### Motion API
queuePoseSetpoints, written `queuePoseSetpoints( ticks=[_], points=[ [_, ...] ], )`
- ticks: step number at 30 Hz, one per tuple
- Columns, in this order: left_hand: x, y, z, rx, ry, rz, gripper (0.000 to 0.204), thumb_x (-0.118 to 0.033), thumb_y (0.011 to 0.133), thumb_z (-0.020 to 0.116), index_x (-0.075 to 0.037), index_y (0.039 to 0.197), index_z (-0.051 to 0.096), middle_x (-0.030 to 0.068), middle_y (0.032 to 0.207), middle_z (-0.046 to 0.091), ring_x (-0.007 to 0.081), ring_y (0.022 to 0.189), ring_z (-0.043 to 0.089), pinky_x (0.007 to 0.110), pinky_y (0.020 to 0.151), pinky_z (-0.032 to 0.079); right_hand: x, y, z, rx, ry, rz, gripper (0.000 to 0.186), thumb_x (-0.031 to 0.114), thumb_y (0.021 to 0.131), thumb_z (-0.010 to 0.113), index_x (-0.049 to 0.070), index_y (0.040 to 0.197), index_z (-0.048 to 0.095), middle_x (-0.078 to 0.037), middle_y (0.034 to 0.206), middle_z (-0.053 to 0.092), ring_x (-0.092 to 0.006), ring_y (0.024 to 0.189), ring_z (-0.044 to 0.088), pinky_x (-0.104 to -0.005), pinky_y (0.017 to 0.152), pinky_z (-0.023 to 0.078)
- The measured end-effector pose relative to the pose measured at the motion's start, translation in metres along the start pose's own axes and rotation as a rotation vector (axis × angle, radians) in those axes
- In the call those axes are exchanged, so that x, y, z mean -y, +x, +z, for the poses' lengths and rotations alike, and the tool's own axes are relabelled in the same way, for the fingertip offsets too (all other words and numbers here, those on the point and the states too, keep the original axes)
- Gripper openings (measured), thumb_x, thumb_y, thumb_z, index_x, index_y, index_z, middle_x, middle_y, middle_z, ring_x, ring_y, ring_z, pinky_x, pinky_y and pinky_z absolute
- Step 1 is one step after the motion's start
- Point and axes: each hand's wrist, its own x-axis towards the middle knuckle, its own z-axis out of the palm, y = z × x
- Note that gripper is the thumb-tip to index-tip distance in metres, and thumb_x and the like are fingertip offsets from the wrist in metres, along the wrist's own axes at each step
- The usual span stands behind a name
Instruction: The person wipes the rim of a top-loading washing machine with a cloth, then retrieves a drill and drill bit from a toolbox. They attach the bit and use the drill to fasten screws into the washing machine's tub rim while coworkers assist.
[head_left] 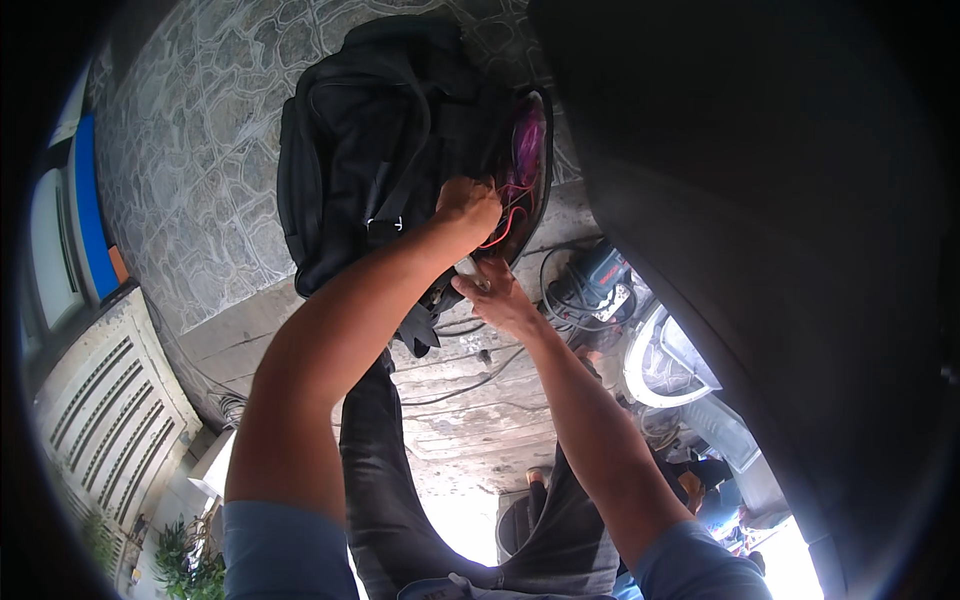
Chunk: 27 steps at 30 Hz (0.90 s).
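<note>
A black backpack (365,140) lies on the ground ahead of me, with a side compartment gaping on its right. Inside that compartment show a purple, shiny bundle (527,145) and thin red wires (512,225). My left hand (470,205) is at the compartment's edge, fingers curled down beside the wires; whatever they grip is hidden. Just below it, my right hand (502,297) is closed round a small pale grey object (470,270) at the bag's lower edge. The kind of that object cannot be made out.
A blue corded power tool (603,272) with coiled black cable lies to the right of the bag. Beyond it stands a pale machine with a round rim (640,375). A dark surface (760,250) fills the right side. At left are a slatted panel (110,410) and a plant (185,560).
</note>
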Motion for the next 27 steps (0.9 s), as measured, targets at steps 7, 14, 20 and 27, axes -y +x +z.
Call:
queuePoseSetpoints(
  ticks=[7,14,20,27],
  points=[
    [0.019,-0.048,-0.021,-0.242,-0.336,0.318,0.027,-0.008,0.082,0.066,-0.016,0.107,0.073,0.0071,0.128,0.062,0.0272,0.107,0.066,0.04,0.089,0.054,-0.008,-0.058,-0.012,-0.127,-0.118,-0.254,0.041,0.036,0.09,0.071,-0.002,0.1,0.062,-0.029,0.132,0.053,-0.0385,0.112,0.064,-0.0453,0.091,0.053],
    [-0.073,-0.165,-0.013,-0.766,-1.55,-0.284,0.035,-0.006,0.095,0.064,-0.005,0.13,0.058,0.0145,0.129,0.059,0.0161,0.089,0.067,0.028,0.072,0.055,-0.036,-0.158,-0.021,-0.198,-0.238,-0.094,0.026,0.021,0.095,0.058,-0.002,0.107,0.053,-0.029,0.099,0.064,-0.0382,0.082,0.07,-0.0466,0.065,0.054],
    [-0.122,-0.324,-0.122,-0.278,-1.851,0.088,0.038,-0.016,0.094,0.072,-0.002,0.128,0.061,0.0064,0.118,0.066,0.01,0.095,0.065,0.024,0.079,0.052,0.202,-0.331,-0.112,0.359,0.626,0.077,0.036,0.012,0.097,0.061,-0.005,0.128,0.055,-0.017,0.115,0.064,-0.0215,0.09,0.068,-0.037,0.071,0.057],
    [-0.153,-0.457,-0.31,-0.308,-1.927,0.377,0.041,-0.008,0.089,0.076,0.002,0.126,0.062,0.007,0.107,0.071,0.0101,0.096,0.066,0.024,0.083,0.053,0.349,-0.491,-0.181,0.03,0.416,-0.257,0.035,0.029,0.101,0.06,-0.004,0.114,0.059,-0.011,0.084,0.069,-0.0161,0.068,0.069,-0.026,0.054,0.054]
  ],
)
